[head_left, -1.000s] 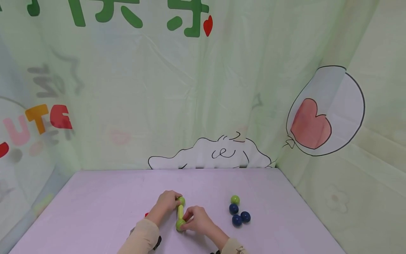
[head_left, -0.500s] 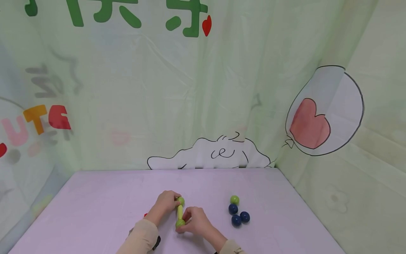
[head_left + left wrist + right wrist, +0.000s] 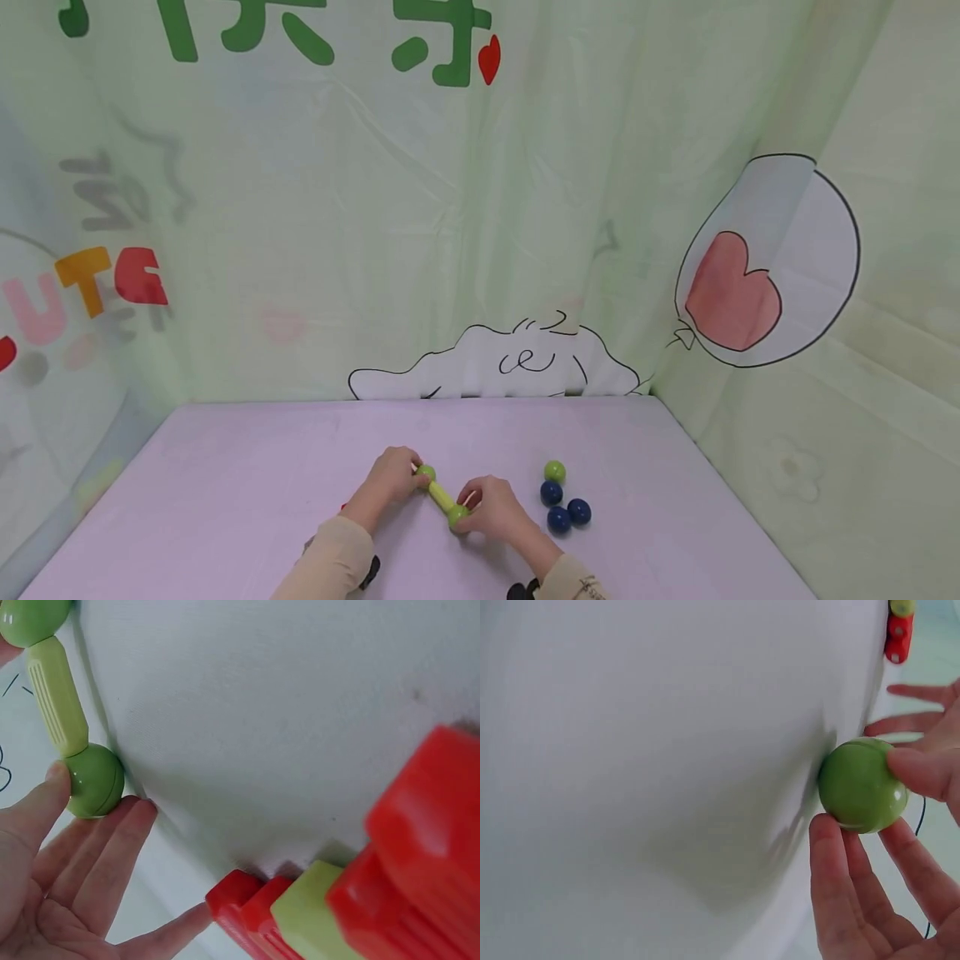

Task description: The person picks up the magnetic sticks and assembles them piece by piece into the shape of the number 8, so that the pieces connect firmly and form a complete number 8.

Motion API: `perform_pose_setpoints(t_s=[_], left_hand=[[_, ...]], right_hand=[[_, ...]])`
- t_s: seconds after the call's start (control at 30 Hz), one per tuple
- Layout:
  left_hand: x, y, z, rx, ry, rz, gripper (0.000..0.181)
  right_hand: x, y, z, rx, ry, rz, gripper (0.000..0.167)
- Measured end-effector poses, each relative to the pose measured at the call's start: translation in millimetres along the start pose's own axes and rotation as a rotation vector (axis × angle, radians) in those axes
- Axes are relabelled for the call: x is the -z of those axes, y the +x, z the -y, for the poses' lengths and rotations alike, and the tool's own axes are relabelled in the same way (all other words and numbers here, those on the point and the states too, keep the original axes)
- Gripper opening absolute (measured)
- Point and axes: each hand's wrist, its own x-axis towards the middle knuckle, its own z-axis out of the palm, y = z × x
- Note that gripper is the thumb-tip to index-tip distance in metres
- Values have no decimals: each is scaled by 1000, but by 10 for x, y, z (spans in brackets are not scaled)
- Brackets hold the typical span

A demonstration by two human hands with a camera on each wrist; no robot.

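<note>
A yellow-green rod (image 3: 441, 497) joins two green balls. The left hand (image 3: 393, 475) pinches the far ball (image 3: 426, 473) between thumb and fingers; the left wrist view shows that ball (image 3: 95, 781) at the rod's end, with the left hand (image 3: 71, 877) around it. At the near end the right hand (image 3: 495, 510) grips the other ball (image 3: 458, 517). In the right wrist view this ball (image 3: 862, 785) lies between the thumb and fingertips of the right hand (image 3: 885, 892), hiding the rod. The rod slants from far left to near right.
Right of the hands on the table (image 3: 247, 467) lie a green ball (image 3: 555, 472) and several dark blue balls (image 3: 558, 520). Beside the left hand, red rods (image 3: 427, 825) and a yellow-green one (image 3: 315, 911) lie in a row, mostly behind the left arm in the head view.
The near ball and the right hand have swung to the right and slightly away, so the rod has turned from nearly straight to slanted. The left hand has stayed at the far ball.
</note>
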Motion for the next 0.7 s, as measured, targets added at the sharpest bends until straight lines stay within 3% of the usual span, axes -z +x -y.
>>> perform_pose_setpoints(t_s=[0.1, 0.43, 0.7], left_hand=[[-4, 18, -18, 38, 12, 11, 23], [5, -19, -71, 27, 19, -23, 27], [-19, -46, -93, 74, 23, -54, 31]], right_hand=[[70, 24, -53, -8, -26, -33, 22], [195, 100, -165, -4, -36, -188, 25], [200, 218, -220, -37, -3, -251, 23]])
